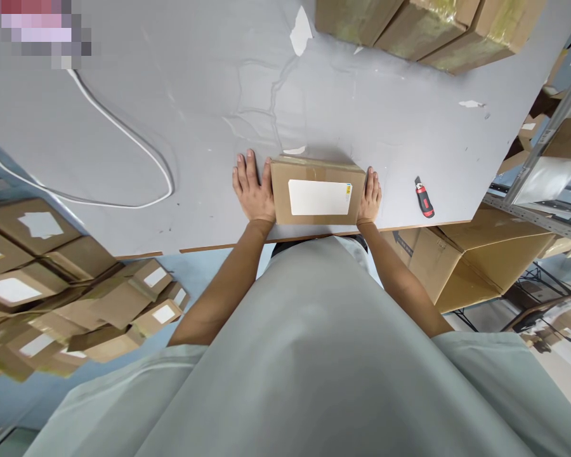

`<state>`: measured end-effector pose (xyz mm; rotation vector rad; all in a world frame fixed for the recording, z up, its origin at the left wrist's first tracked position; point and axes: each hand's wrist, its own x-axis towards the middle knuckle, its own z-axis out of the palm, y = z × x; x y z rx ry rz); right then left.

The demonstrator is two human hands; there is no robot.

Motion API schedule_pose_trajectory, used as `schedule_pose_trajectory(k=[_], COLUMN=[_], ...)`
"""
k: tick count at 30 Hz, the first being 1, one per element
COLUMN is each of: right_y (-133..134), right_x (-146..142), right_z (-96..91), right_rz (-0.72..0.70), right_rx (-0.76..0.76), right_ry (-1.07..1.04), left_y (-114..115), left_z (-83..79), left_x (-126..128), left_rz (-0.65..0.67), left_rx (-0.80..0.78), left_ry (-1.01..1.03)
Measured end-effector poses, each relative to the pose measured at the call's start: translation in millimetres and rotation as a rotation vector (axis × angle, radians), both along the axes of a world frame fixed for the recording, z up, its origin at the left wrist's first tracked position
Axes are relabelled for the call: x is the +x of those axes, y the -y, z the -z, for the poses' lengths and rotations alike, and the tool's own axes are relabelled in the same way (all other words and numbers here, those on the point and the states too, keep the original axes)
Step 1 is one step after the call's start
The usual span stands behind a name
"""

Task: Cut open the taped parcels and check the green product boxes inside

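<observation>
A small brown cardboard box (280, 190) sits near the table's front edge, with a blank-looking white label (316, 198) on the side turned toward me. Flat on the tabletop at the box's left end lies my left hand (255, 193), fingers spread and thumb along the cardboard. At the right end, my right hand (371, 198) rests with its fingers stretched forward close against the box. Neither hand is wrapped around it. To the right of my right hand lies a red and black box cutter (424, 198).
Taped cardboard boxes (423, 32) stand at the table's (200, 127) far right. A white cable (137, 143) loops across the left side. Stacked boxes (99, 298) fill the floor at left. A large open carton (480, 260) and metal shelving (547, 139) are at right.
</observation>
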<state>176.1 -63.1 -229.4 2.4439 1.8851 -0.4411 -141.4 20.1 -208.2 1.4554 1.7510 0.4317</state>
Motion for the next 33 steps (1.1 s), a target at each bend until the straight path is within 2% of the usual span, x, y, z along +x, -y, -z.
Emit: schedule_pose_trajectory(k=[6, 10, 15, 22, 33], right_y=[3, 1, -2, 0, -1], right_x=[1, 0, -1, 0, 0], right_z=[5.7, 2.1, -5.2, 0.9, -0.5], right_rz=[-0.005, -0.008, -0.008, 0.007, 0.014], right_rx=[0.047, 0.023, -0.041, 0.011, 0.031], right_ry=[0.004, 0.014, 0.027, 0.011, -0.012], left_y=[1, 1, 1, -1, 3], left_z=[5.3, 6.6, 1.0, -5.7, 3.4], left_x=[-2, -2, 0, 2, -3], left_rz=[-0.003, -0.006, 0.014, 0.011, 0.002], left_rx=[0.020, 0.016, 0.045, 0.047, 0.059], left_ry=[-0.007, -0.030, -0.053, -0.050, -0.052])
